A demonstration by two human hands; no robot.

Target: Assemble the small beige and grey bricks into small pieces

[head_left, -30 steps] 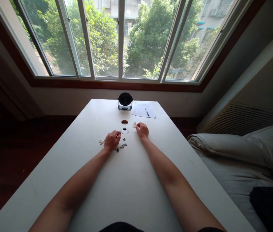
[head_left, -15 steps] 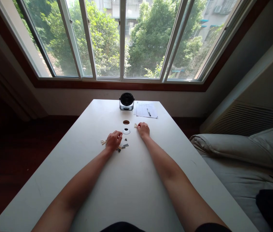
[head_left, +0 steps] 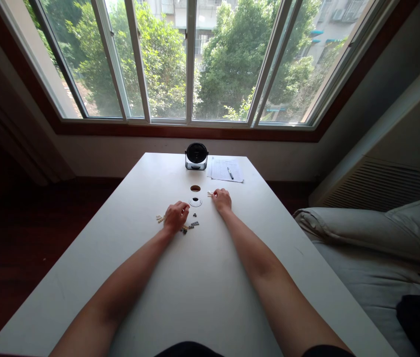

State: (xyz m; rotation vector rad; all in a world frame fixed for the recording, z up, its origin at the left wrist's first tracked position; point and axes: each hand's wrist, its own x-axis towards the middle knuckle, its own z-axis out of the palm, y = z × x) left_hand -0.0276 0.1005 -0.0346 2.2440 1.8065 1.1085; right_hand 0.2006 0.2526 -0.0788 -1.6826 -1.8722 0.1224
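On the white table (head_left: 165,292), my right hand (head_left: 222,199) has its fingertips pinched at a small cream piece (head_left: 210,194), which looks like a toy building brick. My left hand (head_left: 176,215) rests to the left with curled fingers. Whatever lies between those fingers is too small or hidden to make out. Small cream pieces (head_left: 160,218) lie just left of that hand. By its wrist and to its right are grey pieces (head_left: 194,223) and a dark piece (head_left: 184,231). One tiny dark piece (head_left: 194,214) sits apart, between my hands.
Beyond my hands are a round hole (head_left: 195,188) in the tabletop and a clear round disc (head_left: 195,202) near it. Farther back stands a black round device on a stand (head_left: 196,154), beside paper sheets (head_left: 221,172) with a pen (head_left: 230,173). A sofa (head_left: 362,263) is at the right.
The whole view has shifted slightly. The cream piece at my right fingertips looks slightly turned and flatter. My left hand keeps nearly the same place and pose.
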